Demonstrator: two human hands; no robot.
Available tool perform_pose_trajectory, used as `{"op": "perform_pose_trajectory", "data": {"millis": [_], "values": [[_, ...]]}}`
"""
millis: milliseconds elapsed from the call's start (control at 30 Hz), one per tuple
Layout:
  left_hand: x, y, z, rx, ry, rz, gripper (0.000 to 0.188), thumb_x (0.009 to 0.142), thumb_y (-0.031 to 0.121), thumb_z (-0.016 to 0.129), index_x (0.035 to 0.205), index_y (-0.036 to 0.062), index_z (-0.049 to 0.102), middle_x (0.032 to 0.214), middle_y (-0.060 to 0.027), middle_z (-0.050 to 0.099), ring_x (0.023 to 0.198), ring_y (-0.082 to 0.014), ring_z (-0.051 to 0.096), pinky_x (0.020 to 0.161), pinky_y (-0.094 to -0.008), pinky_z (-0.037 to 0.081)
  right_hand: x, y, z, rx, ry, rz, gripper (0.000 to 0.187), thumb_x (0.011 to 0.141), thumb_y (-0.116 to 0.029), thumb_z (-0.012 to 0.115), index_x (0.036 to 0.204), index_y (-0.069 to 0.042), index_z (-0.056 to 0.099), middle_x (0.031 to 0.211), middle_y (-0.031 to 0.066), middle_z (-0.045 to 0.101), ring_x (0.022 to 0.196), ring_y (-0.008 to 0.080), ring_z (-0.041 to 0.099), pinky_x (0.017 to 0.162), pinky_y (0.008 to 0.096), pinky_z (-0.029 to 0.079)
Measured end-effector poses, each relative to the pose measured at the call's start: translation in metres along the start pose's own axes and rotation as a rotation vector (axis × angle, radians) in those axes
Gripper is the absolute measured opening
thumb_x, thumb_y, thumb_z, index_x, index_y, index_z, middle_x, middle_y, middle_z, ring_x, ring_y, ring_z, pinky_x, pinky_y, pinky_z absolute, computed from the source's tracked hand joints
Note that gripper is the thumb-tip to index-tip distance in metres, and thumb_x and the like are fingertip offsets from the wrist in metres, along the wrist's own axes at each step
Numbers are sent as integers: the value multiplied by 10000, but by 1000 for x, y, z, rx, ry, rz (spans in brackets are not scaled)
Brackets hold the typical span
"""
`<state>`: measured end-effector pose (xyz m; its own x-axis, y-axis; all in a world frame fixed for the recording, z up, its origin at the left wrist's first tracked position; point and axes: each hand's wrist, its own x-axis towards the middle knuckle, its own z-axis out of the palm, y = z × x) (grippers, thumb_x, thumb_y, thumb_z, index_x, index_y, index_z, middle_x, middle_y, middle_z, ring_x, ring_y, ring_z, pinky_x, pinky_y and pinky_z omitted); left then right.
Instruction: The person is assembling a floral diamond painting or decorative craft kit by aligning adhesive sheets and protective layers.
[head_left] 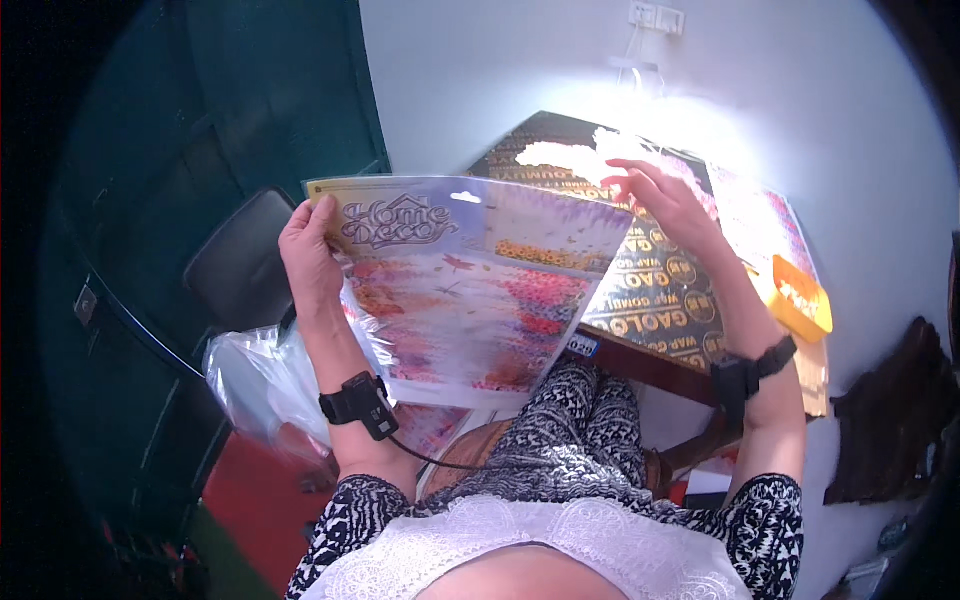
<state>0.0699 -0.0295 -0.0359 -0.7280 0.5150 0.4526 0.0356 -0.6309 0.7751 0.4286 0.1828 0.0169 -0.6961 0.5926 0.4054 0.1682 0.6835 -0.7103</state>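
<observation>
My left hand [312, 255] grips the left edge of a large glossy sheet pack [470, 290] printed with purple, pink and orange flowers, held up over my lap. My right hand [665, 200] is raised over the table with fingers spread, touching the pack's upper right corner and hovering above a bright flowered sheet [600, 150] lying on the table. Both wrists wear black bands. A clear plastic bag [255, 375] hangs below my left forearm.
A dark mat with gold print [660, 290] covers the wooden table. An orange tray [800, 300] sits at the table's right edge. A dark chair [240, 255] stands at left, a white wall with a socket [657, 16] behind.
</observation>
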Motion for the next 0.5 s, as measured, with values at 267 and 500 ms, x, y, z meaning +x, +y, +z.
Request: {"op": "perform_pose_trajectory", "data": {"millis": [267,500], "values": [[-9,-2,-17,34,30,6,116,915,93,607,925,-8,661,827,-17,658,733,-71,585,684,-211,451,-34,17,80,414,71,178,411,997,-404,451,950,-34,624,855,16,614,781,75,536,673,237,430],[3,21,-32,136,62,79,204,929,147,590,990,-36,658,883,-23,655,781,-67,575,718,-210,440,13,20,88,811,59,290,279,985,-216,512,1117,17,590,1035,72,641,916,149,593,819,248,465]]}}
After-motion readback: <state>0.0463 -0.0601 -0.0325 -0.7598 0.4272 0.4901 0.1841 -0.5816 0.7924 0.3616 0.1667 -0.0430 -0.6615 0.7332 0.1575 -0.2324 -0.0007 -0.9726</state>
